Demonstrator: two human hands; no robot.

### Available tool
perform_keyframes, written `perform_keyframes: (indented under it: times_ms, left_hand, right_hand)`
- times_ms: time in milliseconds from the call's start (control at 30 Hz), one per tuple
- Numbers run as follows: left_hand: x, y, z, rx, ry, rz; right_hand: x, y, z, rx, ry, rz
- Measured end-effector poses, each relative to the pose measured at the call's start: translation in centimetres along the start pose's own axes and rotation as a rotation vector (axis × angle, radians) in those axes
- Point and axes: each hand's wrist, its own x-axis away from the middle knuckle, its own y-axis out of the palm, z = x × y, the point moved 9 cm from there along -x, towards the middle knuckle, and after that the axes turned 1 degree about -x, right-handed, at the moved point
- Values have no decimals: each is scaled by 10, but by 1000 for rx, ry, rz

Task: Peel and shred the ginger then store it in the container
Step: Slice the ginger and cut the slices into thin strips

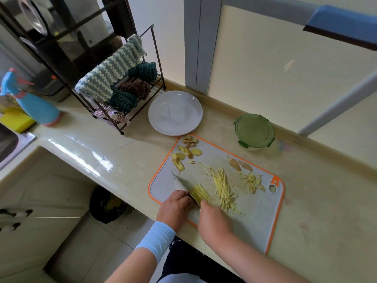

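Note:
A grey cutting board [255,211] with an orange rim lies on the counter. My right hand [214,221] grips the handle of a knife [181,183], whose blade points away to the upper left. My left hand [175,205] sits against the blade's left side, its curled fingers holding down ginger that is mostly hidden. Freshly cut ginger shreds [201,193] lie just right of the blade, with a longer pile of shreds [223,185] beyond and a small pile [253,181] farther right. Ginger peels and slices [186,153] lie at the board's far left corner. A green-lidded container [254,130] stands shut behind the board.
A white plate [175,112] sits behind the board's left corner. A dark rack with cloths [116,86] stands to its left, then a blue spray bottle [34,103], a yellow sponge [15,120] and the sink [10,144]. A black bin [106,204] stands on the floor below the counter edge.

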Motion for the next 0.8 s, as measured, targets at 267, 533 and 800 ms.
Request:
perform_keyframes:
  times_ms: [267, 533, 800]
  left_hand:
    - [2, 3, -4, 6, -48, -32]
    - [3, 4, -6, 43, -30, -11]
    - [1, -2, -1, 6, -31, -14]
  right_hand:
    - [-15, -11, -13, -36, -26, 5]
    - [14, 7, 20, -33, 3, -5]
    - [-19, -13, -19, -17, -13, -7]
